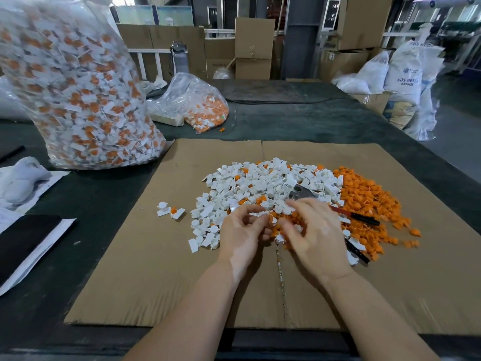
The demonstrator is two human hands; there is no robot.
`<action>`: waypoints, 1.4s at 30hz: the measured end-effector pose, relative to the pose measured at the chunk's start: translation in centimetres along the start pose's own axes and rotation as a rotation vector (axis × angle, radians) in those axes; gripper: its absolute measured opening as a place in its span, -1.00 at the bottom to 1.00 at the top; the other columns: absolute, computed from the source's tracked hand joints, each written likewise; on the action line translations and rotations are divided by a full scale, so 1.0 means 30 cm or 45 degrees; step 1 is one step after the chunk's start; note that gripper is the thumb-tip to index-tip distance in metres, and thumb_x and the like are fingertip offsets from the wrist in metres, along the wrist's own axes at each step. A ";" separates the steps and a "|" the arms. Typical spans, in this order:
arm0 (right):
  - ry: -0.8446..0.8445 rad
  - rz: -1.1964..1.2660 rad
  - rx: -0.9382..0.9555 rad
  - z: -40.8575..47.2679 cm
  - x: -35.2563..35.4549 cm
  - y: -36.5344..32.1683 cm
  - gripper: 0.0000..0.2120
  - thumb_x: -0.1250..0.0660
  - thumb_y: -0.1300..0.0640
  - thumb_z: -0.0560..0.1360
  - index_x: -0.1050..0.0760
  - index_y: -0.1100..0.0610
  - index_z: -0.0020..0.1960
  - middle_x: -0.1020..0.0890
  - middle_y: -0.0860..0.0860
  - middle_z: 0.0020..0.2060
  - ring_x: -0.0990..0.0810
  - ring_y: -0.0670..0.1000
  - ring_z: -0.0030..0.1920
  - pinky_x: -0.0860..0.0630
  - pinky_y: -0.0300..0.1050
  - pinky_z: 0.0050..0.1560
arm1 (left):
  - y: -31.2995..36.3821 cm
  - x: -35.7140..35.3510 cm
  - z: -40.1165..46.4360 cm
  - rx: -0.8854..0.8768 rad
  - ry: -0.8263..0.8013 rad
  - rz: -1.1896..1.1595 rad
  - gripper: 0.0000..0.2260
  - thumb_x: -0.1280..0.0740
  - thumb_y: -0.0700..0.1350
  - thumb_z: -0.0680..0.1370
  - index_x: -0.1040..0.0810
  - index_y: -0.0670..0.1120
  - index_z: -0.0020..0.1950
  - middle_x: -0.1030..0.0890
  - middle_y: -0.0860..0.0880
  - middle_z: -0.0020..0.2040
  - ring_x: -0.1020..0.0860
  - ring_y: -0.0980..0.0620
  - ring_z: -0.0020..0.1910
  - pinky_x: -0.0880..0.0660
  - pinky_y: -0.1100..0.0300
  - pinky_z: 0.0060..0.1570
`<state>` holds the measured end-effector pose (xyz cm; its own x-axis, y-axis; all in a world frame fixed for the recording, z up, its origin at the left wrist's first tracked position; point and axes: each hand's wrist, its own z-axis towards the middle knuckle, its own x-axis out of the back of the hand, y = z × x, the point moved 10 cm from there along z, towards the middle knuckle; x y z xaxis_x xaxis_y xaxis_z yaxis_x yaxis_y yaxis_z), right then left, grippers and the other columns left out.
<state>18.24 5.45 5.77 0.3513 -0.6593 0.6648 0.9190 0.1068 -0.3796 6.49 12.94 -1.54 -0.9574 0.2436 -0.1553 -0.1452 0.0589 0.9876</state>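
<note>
The left hand (243, 231) pinches a white piece (257, 213) at its fingertips. The right hand (313, 230) curls its fingers round a small part (297, 227), mostly hidden. The two grips face each other, just apart. The white pile (260, 183) lies just beyond both, with the orange caps (364, 194) right of the right hand.

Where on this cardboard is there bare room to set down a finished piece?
Bare cardboard sheet lies left of the white pile, past the two loose pieces, and along the near edge. The middle and right are crowded: white pile, orange pile, pliers.
</note>
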 end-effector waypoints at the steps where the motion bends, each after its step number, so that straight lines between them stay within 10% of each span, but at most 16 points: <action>1: 0.013 -0.086 -0.097 0.007 0.020 0.039 -0.70 -0.44 0.18 0.42 -0.57 0.22 0.13 -0.61 0.10 0.01 -0.55 0.11 0.07 -0.41 0.07 0.09 | -0.001 0.002 0.002 0.004 0.008 0.001 -0.91 -0.31 -0.30 0.54 -0.54 -0.13 -0.03 -0.56 -0.10 -0.35 -0.50 0.11 -0.47 -0.53 0.22 -0.36; 6: -0.497 -0.578 -0.705 -0.012 0.014 0.286 -0.53 -0.19 -0.02 0.50 -0.29 0.10 0.38 -0.33 0.10 0.35 -0.24 0.13 0.37 -0.02 0.16 0.41 | -0.006 -0.004 0.015 0.024 0.013 0.028 -0.89 -0.32 -0.27 0.54 -0.54 -0.06 -0.06 -0.56 -0.09 -0.31 -0.53 0.18 -0.46 -0.52 0.32 -0.41; 11: -0.779 -0.685 -0.735 -0.011 -0.035 0.345 -0.47 -0.19 -0.10 0.47 -0.24 0.04 0.39 -0.28 0.09 0.38 -0.20 0.14 0.39 0.16 0.29 0.40 | -0.006 -0.012 0.021 0.058 0.015 0.016 -0.90 -0.32 -0.26 0.55 -0.53 -0.07 -0.04 -0.58 -0.15 -0.25 -0.54 0.17 -0.45 -0.51 0.32 -0.42; 19: -0.570 -0.606 -0.515 0.060 0.019 0.261 -0.67 -0.16 -0.15 0.51 -0.30 0.10 0.05 -0.50 0.06 0.03 -0.45 0.09 0.05 -0.39 0.01 0.03 | 0.012 -0.013 0.039 0.086 0.052 -0.002 -0.91 -0.32 -0.24 0.55 -0.54 -0.12 0.03 -0.61 -0.18 -0.26 -0.55 0.14 -0.42 -0.50 0.32 -0.42; 23: -0.683 -0.218 -0.486 0.066 -0.012 0.148 -0.69 -0.10 -0.17 0.54 -0.33 0.09 -0.12 -0.47 -0.01 -0.26 -0.45 -0.03 -0.28 -0.31 -0.12 -0.33 | 0.028 -0.003 0.053 0.135 0.103 -0.163 -0.91 -0.34 -0.27 0.53 -0.52 -0.19 0.03 -0.54 -0.12 -0.35 -0.51 0.04 -0.43 -0.46 0.25 -0.43; 34: -1.074 0.589 -0.847 -0.032 -0.110 0.040 -0.80 -0.20 0.13 0.52 -0.35 0.22 -0.23 -0.45 0.18 -0.38 -0.46 0.07 -0.40 -0.39 -0.09 -0.38 | 0.064 0.038 0.072 0.172 0.223 -0.244 -0.96 -0.31 -0.32 0.54 -0.50 -0.23 -0.03 -0.52 -0.05 -0.47 -0.49 0.14 -0.57 -0.49 0.33 -0.50; 42: -1.224 0.517 -0.812 -0.039 -0.127 0.023 -0.98 -0.18 0.28 0.44 -0.35 0.21 -0.16 -0.50 0.16 -0.31 -0.53 0.07 -0.35 -0.47 -0.09 -0.34 | 0.076 0.043 0.065 0.171 0.267 -0.230 -0.90 -0.29 -0.32 0.55 -0.48 -0.29 0.06 -0.48 -0.08 -0.45 -0.42 0.15 -0.60 -0.41 0.35 -0.55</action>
<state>17.31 7.16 2.23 0.8298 0.1842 0.5269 0.5541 -0.3855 -0.7378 5.40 15.27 0.48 -0.9516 0.0129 -0.3070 -0.2973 0.2136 0.9306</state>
